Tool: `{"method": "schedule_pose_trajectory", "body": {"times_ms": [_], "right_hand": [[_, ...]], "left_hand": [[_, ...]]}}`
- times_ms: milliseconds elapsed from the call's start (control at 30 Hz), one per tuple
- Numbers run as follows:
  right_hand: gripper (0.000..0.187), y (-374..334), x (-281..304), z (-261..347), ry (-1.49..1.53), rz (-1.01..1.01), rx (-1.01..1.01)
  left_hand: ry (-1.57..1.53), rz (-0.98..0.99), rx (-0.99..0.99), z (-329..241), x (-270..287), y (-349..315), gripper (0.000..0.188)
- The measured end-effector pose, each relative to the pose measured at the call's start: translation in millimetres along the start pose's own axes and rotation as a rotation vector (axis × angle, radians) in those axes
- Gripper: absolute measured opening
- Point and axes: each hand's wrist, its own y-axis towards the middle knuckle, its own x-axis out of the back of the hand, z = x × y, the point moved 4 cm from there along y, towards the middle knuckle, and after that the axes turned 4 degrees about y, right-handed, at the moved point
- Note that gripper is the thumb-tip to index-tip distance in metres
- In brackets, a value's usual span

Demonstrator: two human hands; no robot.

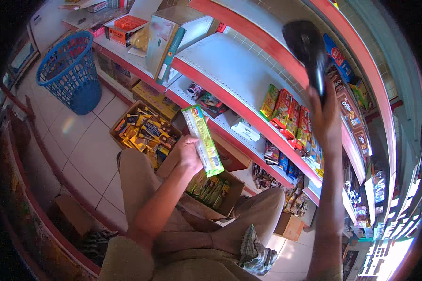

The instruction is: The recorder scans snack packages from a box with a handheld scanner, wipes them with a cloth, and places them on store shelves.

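Note:
My left hand [189, 152] is closed around a long flat green-and-white packet [204, 140], held tilted above my lap. Raised at the right, my right hand [326, 105] grips the handle of a black tool with a wide rounded head [307, 42]; blur hides its exact kind. Below the packet, between my legs, sits an open carton [235, 189] with slim green packets [208, 189] inside. Another open carton beside my left knee is filled with yellow-and-dark packets [147, 131]. Red and green packages [286, 110] stand in a row on the shelf near my right forearm.
White shelves [220, 58] with red edges run across in front and curve along the right. A blue plastic basket [82, 93] stands on the tiled floor [82, 154] at left. Boxes sit on the upper left shelf, and a brown carton [290, 226] lies beyond my right knee.

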Motion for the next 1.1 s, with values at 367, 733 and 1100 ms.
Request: {"method": "schedule_pose_trajectory", "body": {"times_ms": [367, 733, 1100], "right_hand": [[0.035, -280, -102, 88, 1.045, 0.258, -1.159], [0.015, -246, -81, 54, 0.689, -0.081, -0.869], [0.021, -238, -87, 56, 0.691, -0.021, -0.921]], "left_hand": [[0.089, -0.214, 0.031, 25, -7, -19, 0.037], [0.067, -0.226, 0.095, 33, -16, -20, 0.038], [0.065, -0.206, 0.096, 33, -14, -22, 0.037]]}}
